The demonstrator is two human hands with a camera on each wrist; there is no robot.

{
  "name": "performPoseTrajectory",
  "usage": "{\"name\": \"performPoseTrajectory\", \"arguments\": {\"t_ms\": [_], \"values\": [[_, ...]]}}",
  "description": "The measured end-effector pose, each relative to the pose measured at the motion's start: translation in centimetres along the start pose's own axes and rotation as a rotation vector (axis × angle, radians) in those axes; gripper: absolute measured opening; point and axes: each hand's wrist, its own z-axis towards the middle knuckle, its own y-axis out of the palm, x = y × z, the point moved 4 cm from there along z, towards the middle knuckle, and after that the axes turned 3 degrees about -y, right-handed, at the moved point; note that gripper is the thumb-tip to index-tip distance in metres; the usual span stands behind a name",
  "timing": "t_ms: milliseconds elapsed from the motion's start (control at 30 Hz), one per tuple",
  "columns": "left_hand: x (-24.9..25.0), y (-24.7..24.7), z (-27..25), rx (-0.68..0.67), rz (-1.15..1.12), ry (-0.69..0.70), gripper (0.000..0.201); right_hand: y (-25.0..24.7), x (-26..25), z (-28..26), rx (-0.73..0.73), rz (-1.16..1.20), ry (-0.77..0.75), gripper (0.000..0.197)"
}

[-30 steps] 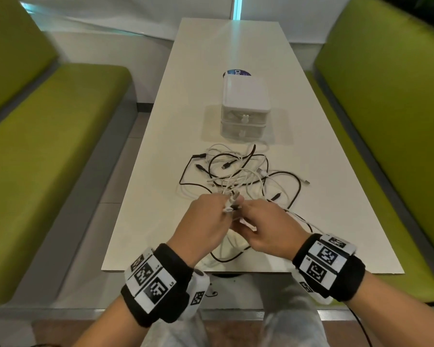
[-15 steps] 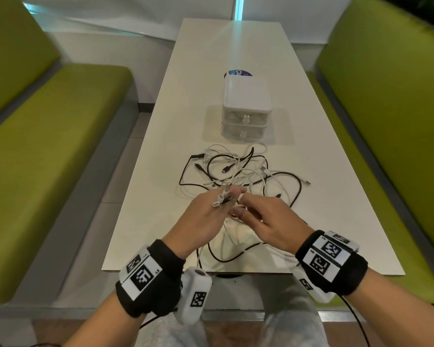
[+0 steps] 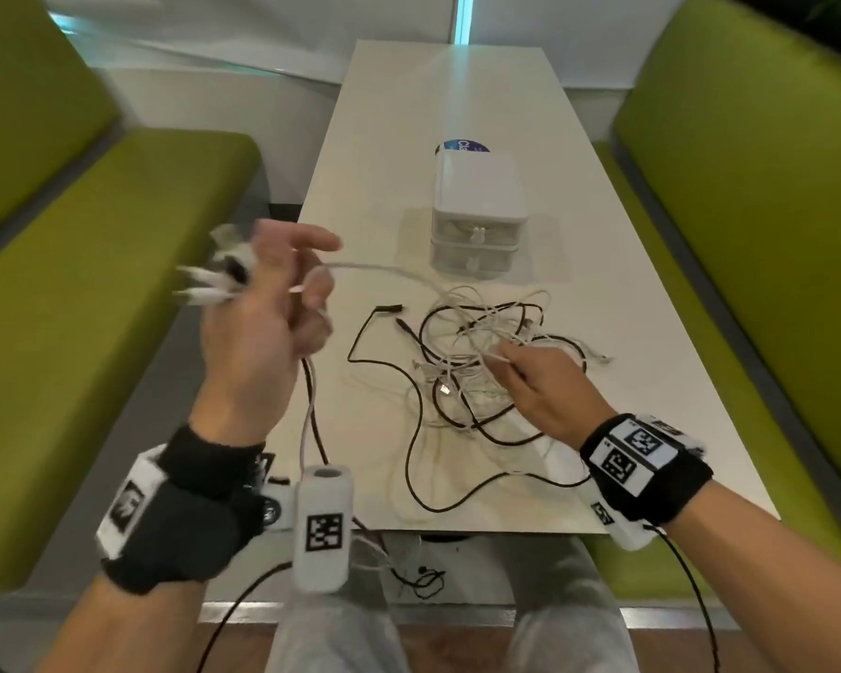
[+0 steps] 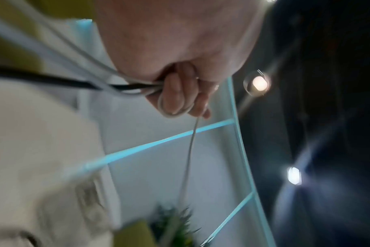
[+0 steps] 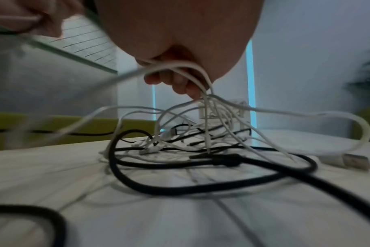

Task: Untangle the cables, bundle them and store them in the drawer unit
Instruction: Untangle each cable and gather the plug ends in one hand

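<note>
Two hands over one white table. Left hand raised at the left, fingers curled round a white cable and a black cable; several white plugs sticking out past the knuckles, too blurred to count. White cable stretched from that hand rightward to the tangle; black cable hanging from it, down past the near table edge. Seen from the left wrist: white cable looped round the curled fingers, black cable pinched in the same grip.

Right hand low over the tangle, right of centre, fingers curled on white strands lifted off the table. Tangle of black and white cables lying mid-table, count not clear.

One drawer unit just beyond the tangle: white, two drawers, both closed. One blue sticker touching its far side. Two green benches: left bench, right bench.
</note>
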Motion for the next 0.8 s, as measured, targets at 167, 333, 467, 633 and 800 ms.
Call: {"name": "performPoseTrajectory", "arguments": {"t_ms": [167, 333, 467, 633, 800], "values": [[-2.8, 1.1, -1.7, 0.123, 0.848, 0.222, 0.035, 1.1, -2.0, 0.4, -0.097, -0.053, -0.017, 0.032], [-5.1, 5.2, -3.8, -0.274, 0.950, 0.375, 0.057, 1.5, -3.3, 0.2, -0.133, -0.148, -0.071, 0.034], [-7.3, 7.5, -4.9, -0.500, 1.209, 0.235, 0.078, 1.0, -4.6, -0.6, -0.182, -0.206, -0.194, 0.014], [-9.2, 6.2, -3.9, -0.514, 1.414, 0.053, 0.056, 1.0, -4.2, -0.5, -0.201, -0.154, -0.066, 0.010], [-10.1, 5.0, -3.2, -0.420, 1.507, 0.107, 0.022, 1.4, -4.3, -0.4, -0.219, -0.092, -0.061, 0.018]]}}
